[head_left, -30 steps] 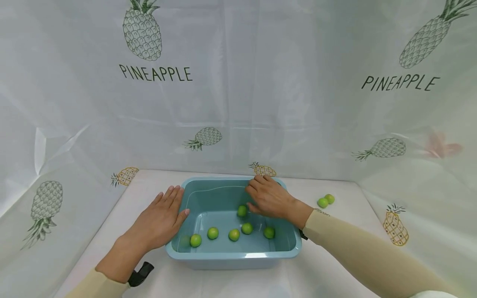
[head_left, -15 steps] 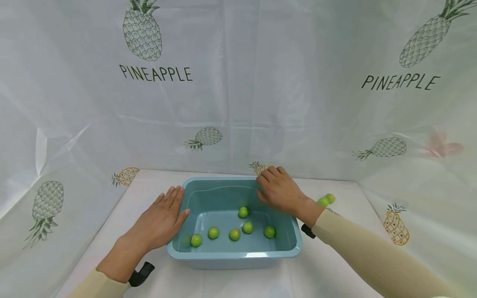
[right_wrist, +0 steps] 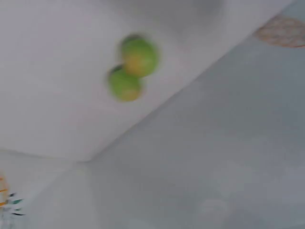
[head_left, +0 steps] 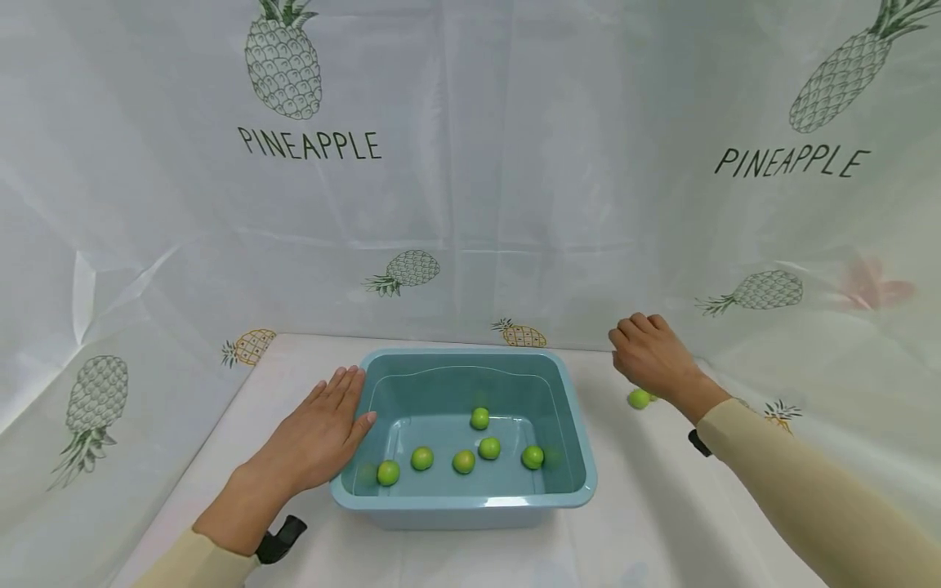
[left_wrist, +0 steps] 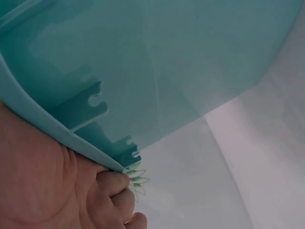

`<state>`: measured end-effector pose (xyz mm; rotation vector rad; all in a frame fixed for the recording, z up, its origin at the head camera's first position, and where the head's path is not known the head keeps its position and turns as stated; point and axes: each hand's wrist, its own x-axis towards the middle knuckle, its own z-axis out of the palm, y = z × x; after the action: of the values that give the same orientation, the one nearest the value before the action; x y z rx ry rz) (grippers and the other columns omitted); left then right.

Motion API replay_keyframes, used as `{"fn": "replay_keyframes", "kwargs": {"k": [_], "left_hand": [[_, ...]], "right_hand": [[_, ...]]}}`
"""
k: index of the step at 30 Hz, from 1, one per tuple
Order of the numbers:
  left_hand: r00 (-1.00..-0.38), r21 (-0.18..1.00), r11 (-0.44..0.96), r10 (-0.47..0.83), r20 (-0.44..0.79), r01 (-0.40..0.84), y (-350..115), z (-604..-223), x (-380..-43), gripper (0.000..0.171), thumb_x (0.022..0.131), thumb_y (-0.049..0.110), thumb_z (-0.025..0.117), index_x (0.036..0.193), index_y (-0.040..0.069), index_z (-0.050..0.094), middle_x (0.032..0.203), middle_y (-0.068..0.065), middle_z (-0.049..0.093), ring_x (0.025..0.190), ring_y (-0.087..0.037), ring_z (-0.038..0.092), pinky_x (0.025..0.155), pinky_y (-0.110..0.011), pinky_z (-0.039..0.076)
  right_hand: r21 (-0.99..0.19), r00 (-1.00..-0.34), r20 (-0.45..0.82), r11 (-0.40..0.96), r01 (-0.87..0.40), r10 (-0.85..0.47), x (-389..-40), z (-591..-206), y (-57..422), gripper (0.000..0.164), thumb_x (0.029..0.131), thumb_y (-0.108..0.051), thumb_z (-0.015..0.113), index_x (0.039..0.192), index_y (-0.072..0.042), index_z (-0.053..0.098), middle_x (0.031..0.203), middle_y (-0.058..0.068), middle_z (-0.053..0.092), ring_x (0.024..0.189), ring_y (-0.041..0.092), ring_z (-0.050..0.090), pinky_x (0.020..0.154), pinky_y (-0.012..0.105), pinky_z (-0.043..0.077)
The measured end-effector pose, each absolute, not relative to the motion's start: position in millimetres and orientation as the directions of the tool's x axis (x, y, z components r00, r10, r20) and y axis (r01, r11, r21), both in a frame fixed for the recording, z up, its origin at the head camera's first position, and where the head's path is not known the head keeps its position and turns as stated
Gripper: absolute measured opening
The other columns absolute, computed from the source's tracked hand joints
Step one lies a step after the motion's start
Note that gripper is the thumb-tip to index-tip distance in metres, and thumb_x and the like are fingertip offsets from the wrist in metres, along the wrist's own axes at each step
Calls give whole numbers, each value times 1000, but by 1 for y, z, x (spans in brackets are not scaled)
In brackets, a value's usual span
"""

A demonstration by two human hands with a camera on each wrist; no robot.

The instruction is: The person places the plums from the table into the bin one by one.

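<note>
A blue plastic basin (head_left: 463,503) stands on the white-covered table with several green limes (head_left: 488,448) spread over its floor. My left hand (head_left: 312,437) lies along the basin's left rim with fingers straight. In the left wrist view, its palm touches the rim beside the basin's outer wall (left_wrist: 200,57). Off to the right, my right hand (head_left: 654,357) hangs over the table, fingers loosely bent, with nothing seen in it. Just below it lie two limes side by side; the nearer lime (head_left: 639,398) partly hides the other. Both limes (right_wrist: 138,56) appear blurred in the right wrist view.
A white sheet (head_left: 470,196) printed with pineapples hangs behind the table and along both sides. The tabletop (head_left: 294,347) meets it along the back edge. A black strap (head_left: 281,540) sits at my left wrist.
My right hand has moved from over the basin's back right, out past its rim, to above the two limes on the table. My left hand and the limes in the basin stay put.
</note>
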<state>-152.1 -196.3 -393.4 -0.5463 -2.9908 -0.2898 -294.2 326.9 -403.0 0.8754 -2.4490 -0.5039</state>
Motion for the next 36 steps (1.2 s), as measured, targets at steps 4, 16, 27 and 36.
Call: {"fn": "replay_keyframes", "kwargs": {"k": [4, 16, 27, 36], "left_hand": [[-935, 177, 919, 338, 111, 353, -196, -394, -152, 70, 112, 37, 48, 161, -11, 30, 168, -29, 32, 158, -47, 27, 126, -64, 29], [-932, 192, 913, 343, 115, 360, -196, -393, -150, 70, 112, 38, 48, 160, -11, 31, 168, -29, 32, 157, -47, 28, 125, -64, 29], [-938, 200, 917, 330, 110, 346, -196, -394, -151, 71, 112, 38, 49, 161, -10, 30, 168, -28, 31, 158, -47, 27, 126, -64, 29], [-935, 189, 917, 333, 122, 351, -197, -396, -152, 71, 112, 37, 49, 160, -11, 30, 167, -29, 32, 157, -47, 29, 125, -64, 31]], "right_hand": [[527, -736, 218, 712, -464, -641, -292, -423, 361, 27, 90, -15, 81, 95, -1, 58, 94, 12, 59, 86, 31, 52, 77, 43, 48], [558, -652, 194, 629, -542, -733, -285, -477, 403, 22, 88, -4, 73, 96, -1, 53, 91, 12, 51, 85, 31, 46, 74, 44, 44], [573, -725, 114, 641, -510, -679, -284, -496, 394, 32, 86, -11, 85, 107, -3, 62, 104, 13, 61, 96, 32, 52, 83, 46, 48], [563, -714, 142, 649, -511, -686, -287, -505, 391, 35, 80, -2, 90, 98, -3, 60, 98, 12, 60, 93, 31, 51, 82, 46, 46]]}}
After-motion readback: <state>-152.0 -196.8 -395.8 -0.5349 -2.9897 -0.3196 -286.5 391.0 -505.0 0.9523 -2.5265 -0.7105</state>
